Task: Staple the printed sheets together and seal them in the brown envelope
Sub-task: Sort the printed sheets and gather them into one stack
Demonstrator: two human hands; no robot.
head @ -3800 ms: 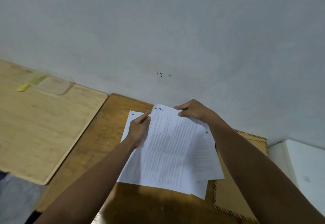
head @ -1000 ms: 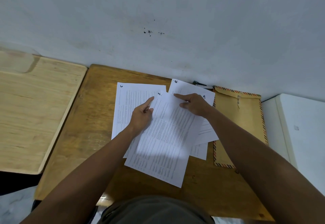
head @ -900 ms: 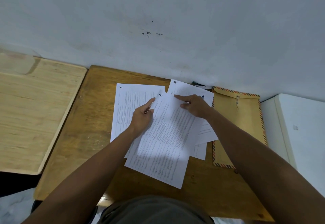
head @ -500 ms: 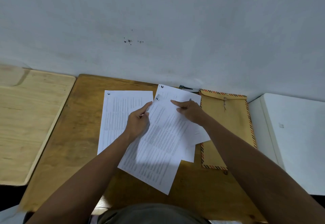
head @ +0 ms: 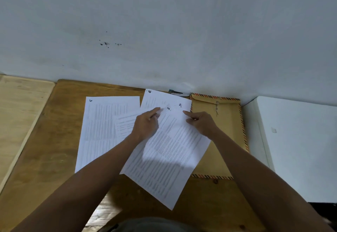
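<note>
Against a pale wall (head: 164, 22) stands a wooden desk (head: 54, 140) strewn with printed sheets (head: 107, 122). Both hands press on the tilted top sheet (head: 169, 149): the left hand (head: 145, 124) and right hand (head: 200, 122) each lie loosely curled with forefinger outstretched, gripping nothing. Right of the sheets lies the brown envelope (head: 226, 122), partly overlapped by them. Behind them, by the wall, a small dark object (head: 175, 92) peeks out.

I see white printed sheets (head: 165, 151) lined with fine grey text and black handwritten numbers at their far corners. To the right lies a brown envelope (head: 226, 122) edged in red, dark and pale diagonal stripes. The table (head: 54, 140) is amber-brown wood; left of it, a paler wooden board (head: 16, 115). The wall (head: 164, 31) is pale grey with dark specks.
</note>
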